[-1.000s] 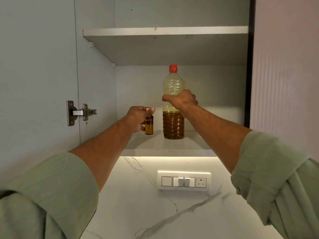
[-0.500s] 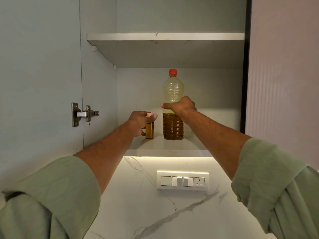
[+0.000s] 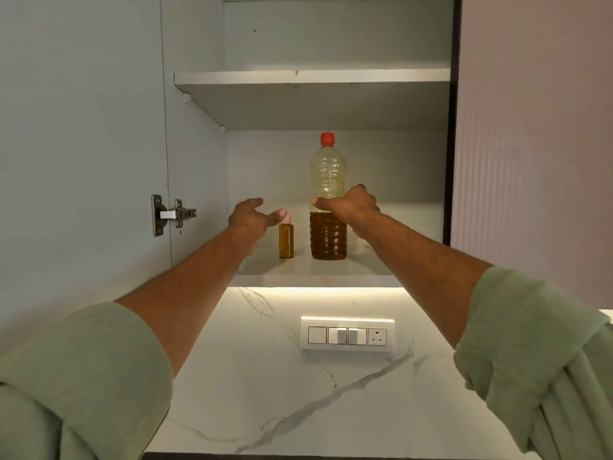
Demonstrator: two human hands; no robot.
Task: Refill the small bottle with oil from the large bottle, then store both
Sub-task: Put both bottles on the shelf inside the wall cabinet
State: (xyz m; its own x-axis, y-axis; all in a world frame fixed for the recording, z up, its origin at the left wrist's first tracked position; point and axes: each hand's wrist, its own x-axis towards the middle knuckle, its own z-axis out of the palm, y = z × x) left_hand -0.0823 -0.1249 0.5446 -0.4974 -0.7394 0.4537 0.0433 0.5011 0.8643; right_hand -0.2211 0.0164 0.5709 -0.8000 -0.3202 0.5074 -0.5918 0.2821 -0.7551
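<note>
The large clear bottle [image 3: 327, 197] with a red cap stands upright on the lower cabinet shelf [image 3: 311, 279], its lower half dark with oil. My right hand [image 3: 350, 205] wraps around its middle. Just left of it stands the small amber bottle [image 3: 286, 240] with a pale pink cap, full of oil. My left hand [image 3: 250, 216] hovers beside that cap with fingers spread; the thumb tip is at the cap, the rest of the hand apart from the bottle.
The cabinet door [image 3: 83, 144] hangs open at the left with a metal hinge [image 3: 172, 214]. An upper shelf [image 3: 311, 78] sits above. A ribbed panel [image 3: 537, 127] bounds the right side. Below are a marble backsplash and a switch plate [image 3: 347, 334].
Both bottles went down onto the lower shelf. My left hand let go of the small bottle and opened. My right hand stays on the large bottle.
</note>
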